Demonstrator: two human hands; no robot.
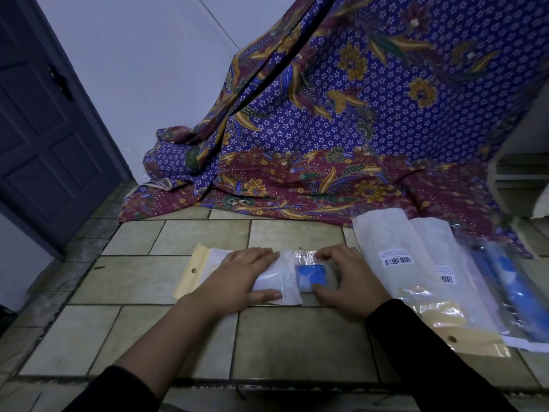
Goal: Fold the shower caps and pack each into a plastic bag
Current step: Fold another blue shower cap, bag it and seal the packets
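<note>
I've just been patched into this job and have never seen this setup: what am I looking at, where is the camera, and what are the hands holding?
There is no machine here. A person works with two bare hands, and the single picture comes from a camera worn on their head, looking forward and down. The left hand presses flat on a white plastic bag lying on the tiled surface. The right hand curls around a folded blue shower cap at the bag's open end; how far in it sits I cannot tell. To the right lie spare bags with barcode labels and a clear pack holding something blue. A patterned cloth hangs behind.
</note>
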